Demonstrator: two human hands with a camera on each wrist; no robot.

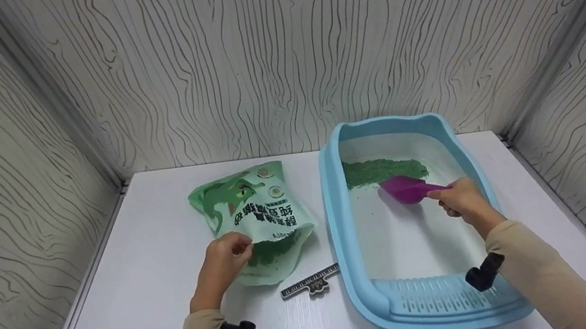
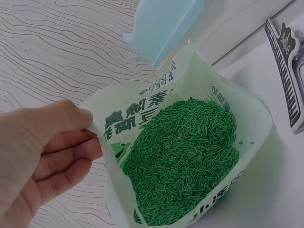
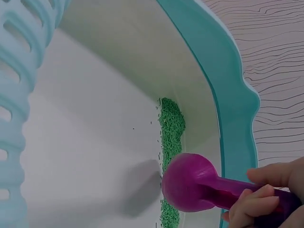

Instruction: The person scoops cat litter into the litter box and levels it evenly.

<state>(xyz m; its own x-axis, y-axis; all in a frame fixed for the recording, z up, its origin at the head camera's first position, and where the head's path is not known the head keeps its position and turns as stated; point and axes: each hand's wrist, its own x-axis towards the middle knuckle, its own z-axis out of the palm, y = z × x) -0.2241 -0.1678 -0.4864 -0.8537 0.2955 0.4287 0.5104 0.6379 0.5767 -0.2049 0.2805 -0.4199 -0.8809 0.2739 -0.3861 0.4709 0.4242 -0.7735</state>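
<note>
My left hand (image 1: 227, 255) pinches the rim of a pale green litter bag (image 2: 251, 109) between thumb and fingers, its mouth spread wide. Green pellets (image 2: 185, 156) fill much of the bag in the left wrist view. My right hand (image 1: 460, 199) grips the handle of a purple scoop (image 1: 405, 189), which hangs over the blue litter box (image 1: 337, 209). In the right wrist view the scoop (image 3: 190, 183) shows its rounded underside, so its inside is hidden there. A strip of green pellets (image 1: 378, 170) lies along the far end of the box's white floor.
A dark clip with a ruler-like edge (image 1: 311, 282) lies on the white table (image 1: 142, 263) between the bag and the box. A slotted blue step (image 1: 429, 294) forms the box's near end. Wood-patterned walls (image 1: 234, 64) enclose the table behind and at both sides.
</note>
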